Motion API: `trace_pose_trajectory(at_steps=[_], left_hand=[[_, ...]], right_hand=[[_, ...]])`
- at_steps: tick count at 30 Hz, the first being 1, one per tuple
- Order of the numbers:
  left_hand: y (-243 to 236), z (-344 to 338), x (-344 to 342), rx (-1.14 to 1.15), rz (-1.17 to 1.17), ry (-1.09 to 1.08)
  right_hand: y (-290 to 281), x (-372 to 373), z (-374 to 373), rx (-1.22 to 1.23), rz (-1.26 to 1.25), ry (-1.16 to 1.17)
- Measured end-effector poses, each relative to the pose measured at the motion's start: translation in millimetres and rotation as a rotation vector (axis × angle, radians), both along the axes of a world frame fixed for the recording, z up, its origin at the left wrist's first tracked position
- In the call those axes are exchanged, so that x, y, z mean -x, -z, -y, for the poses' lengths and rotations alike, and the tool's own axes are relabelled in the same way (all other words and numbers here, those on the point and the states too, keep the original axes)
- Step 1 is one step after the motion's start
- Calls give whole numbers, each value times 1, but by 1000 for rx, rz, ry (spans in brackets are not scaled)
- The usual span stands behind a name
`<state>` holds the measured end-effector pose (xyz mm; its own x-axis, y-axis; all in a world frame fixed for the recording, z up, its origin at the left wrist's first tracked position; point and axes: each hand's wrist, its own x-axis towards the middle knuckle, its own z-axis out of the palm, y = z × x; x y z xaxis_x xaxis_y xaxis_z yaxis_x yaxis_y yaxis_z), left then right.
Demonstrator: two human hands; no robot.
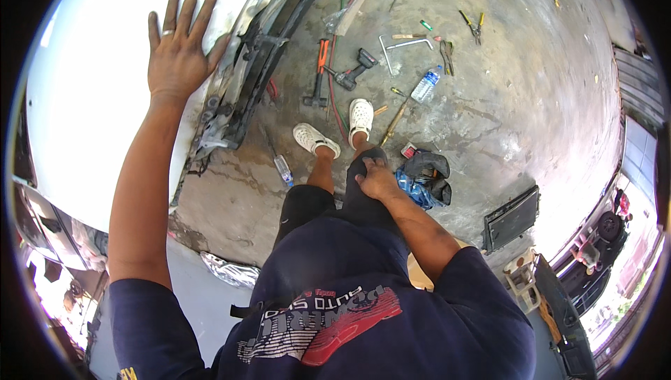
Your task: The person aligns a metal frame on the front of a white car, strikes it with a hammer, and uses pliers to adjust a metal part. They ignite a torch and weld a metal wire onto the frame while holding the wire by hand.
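Observation:
My left hand (177,62) lies flat with spread fingers on a white car panel (91,114) at the left, a ring on one finger. It holds nothing. Beside it runs the panel's exposed edge of dark metal framing (244,65). My right hand (377,178) rests on my right knee, over the black shorts (356,202). Its thumb stands apart from the fingers, which are partly bent, and no object shows in it. Nearest to it on the floor are a black and blue bundle (425,177) and a small red box (408,150).
On the concrete floor (503,128) lie a hammer (318,76), a cordless drill (356,71), a water bottle (426,85), pliers (447,57), cutters (476,28), an L-shaped wrench (410,44) and a long screwdriver (395,121). Red and green hoses (334,65) run alongside. A black flat panel (511,218) stands right.

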<state>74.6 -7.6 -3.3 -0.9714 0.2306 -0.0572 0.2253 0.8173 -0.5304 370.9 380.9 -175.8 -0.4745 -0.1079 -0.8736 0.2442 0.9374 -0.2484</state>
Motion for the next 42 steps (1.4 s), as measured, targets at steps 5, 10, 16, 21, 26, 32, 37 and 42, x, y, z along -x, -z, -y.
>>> trace_pose_trajectory(at_steps=[5,10,16,21,26,32,37,42], left_hand=[[3,-3,1,-34,12,-28],[1,-8,4,11,50,-49],[10,1,8,-55,10,14],[13,1,6,-94,-25,90],[20,8,12,-115,-31,140],[17,6,8,-76,-44,237],[20,-5,14,-89,-13,308],[32,7,17,-63,-72,401]], right_hand=[[-7,0,-23,-10,74,-84],[27,-23,-67,38,67,-25],[30,-22,-99,-21,143,-32],[55,-26,-104,45,106,34],[71,-19,-86,194,-18,-12],[127,32,-29,486,-162,30],[173,153,52,862,-20,338],[165,299,112,1476,-31,183]])
